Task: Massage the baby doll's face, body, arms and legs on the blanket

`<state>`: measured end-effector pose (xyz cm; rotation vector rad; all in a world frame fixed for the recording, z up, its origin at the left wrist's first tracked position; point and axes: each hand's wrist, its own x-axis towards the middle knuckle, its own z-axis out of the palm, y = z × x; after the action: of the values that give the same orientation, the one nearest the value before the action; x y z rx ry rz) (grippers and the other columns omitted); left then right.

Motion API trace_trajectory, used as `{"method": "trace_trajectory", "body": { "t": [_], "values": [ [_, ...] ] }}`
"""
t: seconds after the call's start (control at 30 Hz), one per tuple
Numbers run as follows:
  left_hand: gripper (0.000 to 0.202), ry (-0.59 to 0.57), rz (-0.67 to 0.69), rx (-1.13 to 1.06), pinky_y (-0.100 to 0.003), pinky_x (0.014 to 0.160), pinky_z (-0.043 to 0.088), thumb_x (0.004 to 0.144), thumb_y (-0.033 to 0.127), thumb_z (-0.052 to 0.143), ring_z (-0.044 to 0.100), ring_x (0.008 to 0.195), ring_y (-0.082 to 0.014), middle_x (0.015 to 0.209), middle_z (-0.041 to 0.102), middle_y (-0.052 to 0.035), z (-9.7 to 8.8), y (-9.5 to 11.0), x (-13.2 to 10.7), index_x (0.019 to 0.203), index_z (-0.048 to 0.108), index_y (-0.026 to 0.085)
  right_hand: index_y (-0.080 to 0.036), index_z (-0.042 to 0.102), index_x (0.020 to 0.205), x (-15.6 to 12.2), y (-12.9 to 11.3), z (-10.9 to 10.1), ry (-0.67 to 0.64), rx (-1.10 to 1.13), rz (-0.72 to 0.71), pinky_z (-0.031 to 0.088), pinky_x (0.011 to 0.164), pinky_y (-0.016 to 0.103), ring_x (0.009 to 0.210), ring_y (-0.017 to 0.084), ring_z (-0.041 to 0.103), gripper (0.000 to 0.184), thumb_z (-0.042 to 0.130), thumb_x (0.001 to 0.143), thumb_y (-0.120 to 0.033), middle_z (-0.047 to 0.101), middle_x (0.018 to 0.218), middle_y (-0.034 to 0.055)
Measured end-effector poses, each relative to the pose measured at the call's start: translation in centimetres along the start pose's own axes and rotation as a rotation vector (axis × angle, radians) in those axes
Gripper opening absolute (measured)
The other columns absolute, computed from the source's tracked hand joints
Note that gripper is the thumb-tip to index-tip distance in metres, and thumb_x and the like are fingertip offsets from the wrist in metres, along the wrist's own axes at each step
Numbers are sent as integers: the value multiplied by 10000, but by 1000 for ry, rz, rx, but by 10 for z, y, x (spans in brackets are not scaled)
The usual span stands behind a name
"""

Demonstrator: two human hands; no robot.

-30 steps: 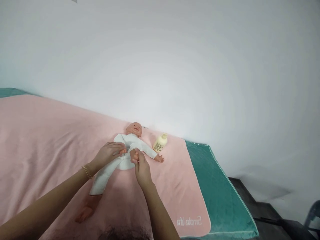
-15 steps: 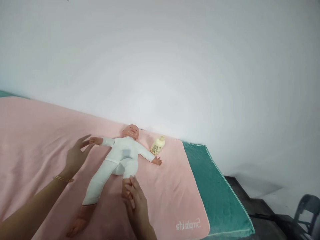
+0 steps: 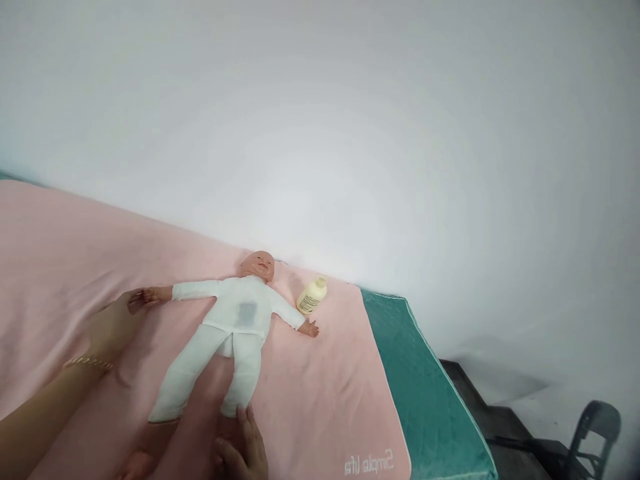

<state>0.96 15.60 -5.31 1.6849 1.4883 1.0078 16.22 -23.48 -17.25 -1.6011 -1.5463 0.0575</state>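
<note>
A baby doll (image 3: 240, 303) in a white suit lies on its back on the pink sheet (image 3: 325, 393), arms spread and legs pointing toward me. A grey patch marks its belly. My left hand (image 3: 117, 323), with a beaded bracelet at the wrist, grips the doll's small hand on the left and holds that arm out straight. At the lower edge, my right hand (image 3: 245, 450) is closed around the doll's lower leg or foot, which my fingers mostly cover. A pale yellow bottle (image 3: 312, 296) stands tilted in view beside the doll's other arm.
Teal fabric (image 3: 425, 387) shows past the sheet's right edge, where the bed ends. A white wall (image 3: 320, 133) rises directly behind. Beyond the bed, a dark folding chair (image 3: 595, 427) stands at the lower right.
My left hand has drawn the doll's arm outward to the left. My right hand has moved down toward me, and the bent leg it holds is now stretched straight.
</note>
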Motion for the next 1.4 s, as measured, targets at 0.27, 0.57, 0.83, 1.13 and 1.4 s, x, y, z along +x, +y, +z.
{"method": "trace_trajectory", "body": {
  "t": [0.27,0.57,0.83,1.13,1.4],
  "values": [
    [478,189,-81,-73,-463,1037,439,815,413,624,582,1194,-304,1286,644,-80,-46,-7,-71,1244,604,203,-323,291,1536,67,-33,-35,-104,328,192,648,615,262,871,178,763,546,424,1011,-257,642,1323,65],
    [335,-100,334,-138,-318,927,477,825,469,629,633,1025,-230,1084,703,-35,-4,56,-101,1047,700,228,-279,505,1436,172,-43,-56,-95,183,41,383,1162,474,1470,243,328,452,466,986,-280,411,1547,59],
    [345,-293,687,63,-372,953,449,952,391,414,617,1123,-247,1052,730,-70,27,37,-118,977,708,213,-225,562,1392,206,-50,-48,-127,290,138,295,1201,493,1477,261,307,447,538,957,-328,445,1521,86],
    [367,-40,253,98,-326,940,448,900,525,541,630,1069,-232,1172,711,14,-26,43,-109,1129,699,286,-306,502,1433,158,-59,-58,-91,201,64,396,1150,465,1452,238,361,452,472,985,-258,415,1545,50],
    [493,120,-166,127,-329,857,482,891,569,543,648,981,-228,1220,687,-7,-70,9,-73,1278,641,281,-347,501,1419,52,-47,-32,-36,95,-62,582,938,306,1293,243,544,525,540,940,-135,394,1532,40]
  ]
}}
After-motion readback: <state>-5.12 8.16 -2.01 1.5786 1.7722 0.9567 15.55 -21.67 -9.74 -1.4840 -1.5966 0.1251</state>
